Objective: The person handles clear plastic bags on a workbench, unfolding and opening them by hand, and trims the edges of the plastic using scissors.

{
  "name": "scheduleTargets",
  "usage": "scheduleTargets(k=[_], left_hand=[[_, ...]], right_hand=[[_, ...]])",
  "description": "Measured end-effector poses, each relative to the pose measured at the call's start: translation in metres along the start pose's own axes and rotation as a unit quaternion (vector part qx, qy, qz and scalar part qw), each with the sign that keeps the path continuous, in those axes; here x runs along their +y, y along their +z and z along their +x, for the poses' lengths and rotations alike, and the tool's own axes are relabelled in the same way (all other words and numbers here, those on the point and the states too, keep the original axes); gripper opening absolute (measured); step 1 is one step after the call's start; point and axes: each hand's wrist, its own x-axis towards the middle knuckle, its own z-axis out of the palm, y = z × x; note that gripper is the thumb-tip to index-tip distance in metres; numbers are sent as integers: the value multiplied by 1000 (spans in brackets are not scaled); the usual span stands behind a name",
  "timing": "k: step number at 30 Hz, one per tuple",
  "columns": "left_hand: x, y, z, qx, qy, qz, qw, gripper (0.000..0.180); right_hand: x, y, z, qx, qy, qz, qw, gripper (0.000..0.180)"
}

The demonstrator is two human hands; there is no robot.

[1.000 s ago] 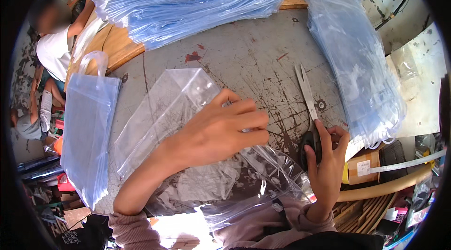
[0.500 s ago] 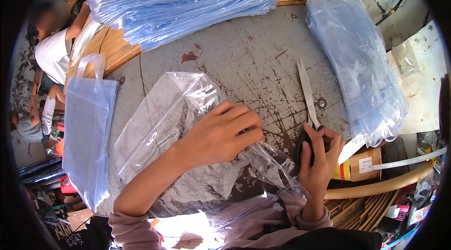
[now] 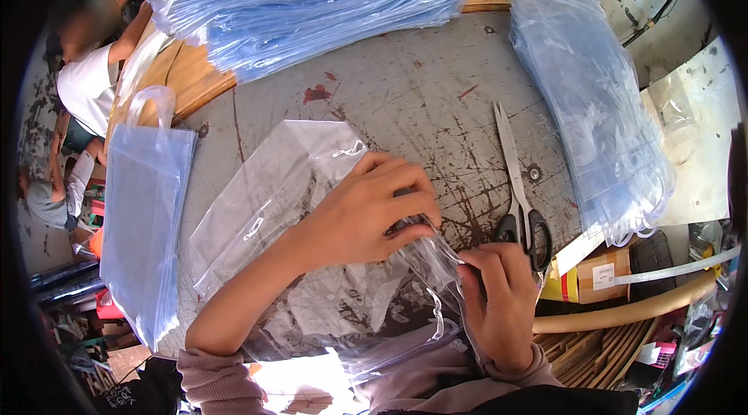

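Note:
A clear plastic bag (image 3: 273,197) lies flat on the grey stained table (image 3: 405,95). My left hand (image 3: 366,208) presses down on its middle with fingers curled over the plastic. My right hand (image 3: 499,298) pinches the bag's right edge near the table's front. Scissors (image 3: 518,189) with black handles lie closed on the table just beyond my right hand, not touched.
Large stacks of bluish plastic bags (image 3: 312,2) cover the table's far side and right side (image 3: 600,111). A blue handled bag (image 3: 144,212) hangs at the left edge. A person in white (image 3: 86,80) sits at far left. Boxes and a tan hose (image 3: 623,310) lie below right.
My right hand has left the scissors' handles and moved left onto the bag's edge. My left hand has stayed on the bag, fingers curling slightly.

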Motion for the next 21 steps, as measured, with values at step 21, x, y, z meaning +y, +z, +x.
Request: scheduleTargets(k=[21], left_hand=[[0,-1,0,-65,-2,-57,996,13]], right_hand=[[26,-42,-33,-328,308,381,808,30]])
